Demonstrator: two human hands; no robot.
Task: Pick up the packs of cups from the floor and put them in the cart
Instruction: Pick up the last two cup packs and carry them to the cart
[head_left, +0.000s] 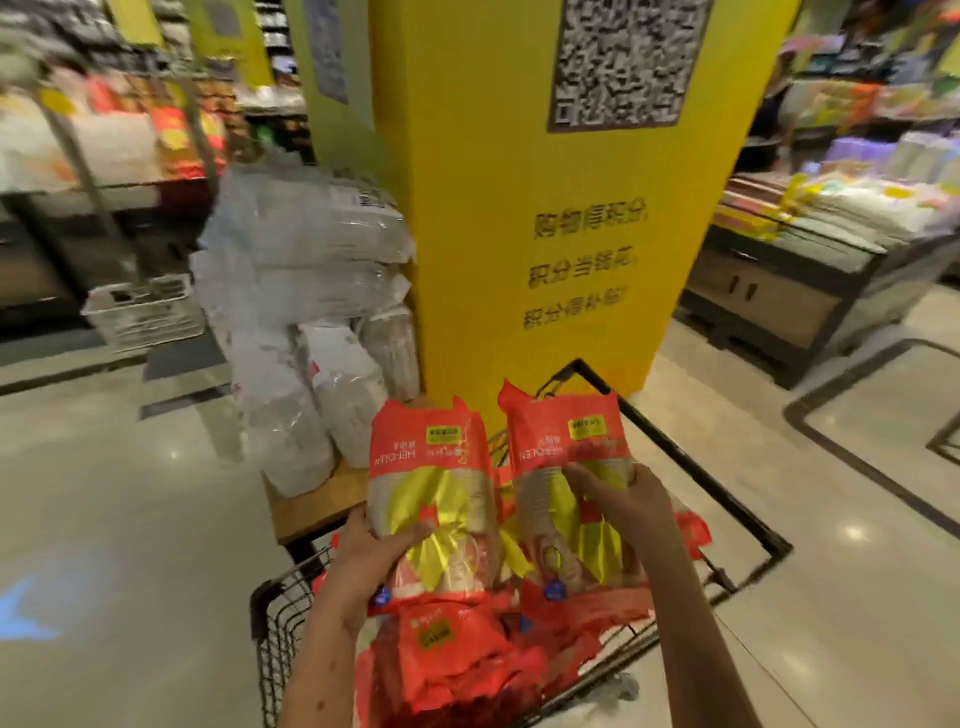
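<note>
I hold two red packs of cups above a black wire cart (748, 519). My left hand (379, 551) grips the left pack (431, 467) around its lower half. My right hand (623, 499) grips the right pack (566, 447) from the right side. Both packs are red at the top, with yellow ribbon print and clear film showing stacked cups. Below them, several more red packs (457, 660) fill the cart basket.
A tall yellow pillar (519, 260) with a QR code stands just beyond the cart. Clear bags of white disposable ware (306, 291) are piled on a low wooden stand to its left. A white crate (145, 312) sits on the floor, and store shelves line both sides.
</note>
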